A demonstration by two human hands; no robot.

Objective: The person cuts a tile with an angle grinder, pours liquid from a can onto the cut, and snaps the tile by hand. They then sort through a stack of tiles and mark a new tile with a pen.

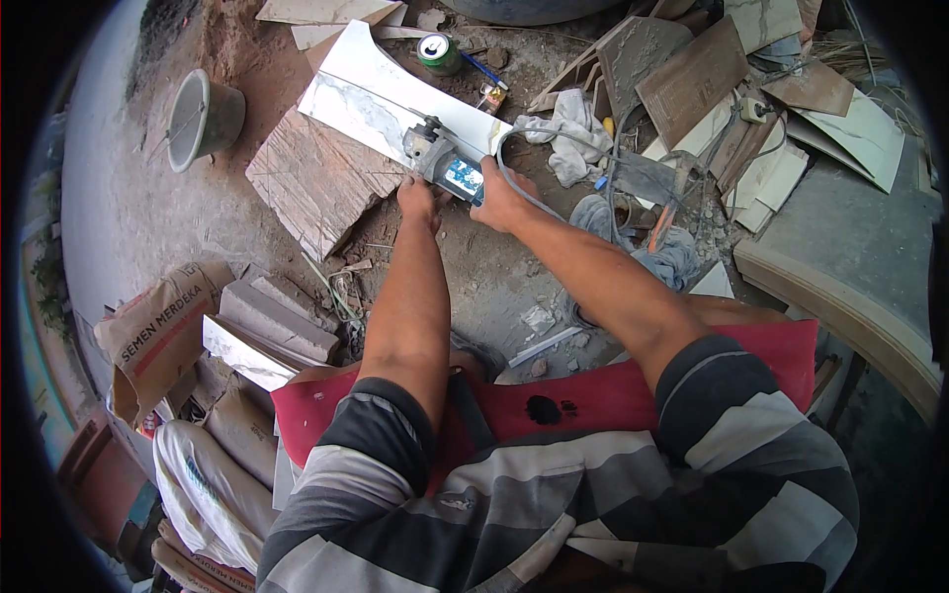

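My right hand (504,198) is wrapped round the body of an angle grinder (461,176). The grinder's metal head lies over a white marbled tile (371,84) with a curved far edge. A thin dark line runs along the tile toward the grinder. Close to the grinder head, my left hand (419,202) is closed at the tile's near edge, its fingertips partly hidden. Beneath the tile is a rough wooden board (321,183). A grey cord (506,158) loops from the grinder's rear past my right wrist.
A green can (438,55) and blue pen (484,71) are beyond the tile. A bucket (206,119) lies tilted at left. Broken tiles (692,84), a white rag (568,138) and cables crowd the right. A cement bag (163,331) stands at lower left.
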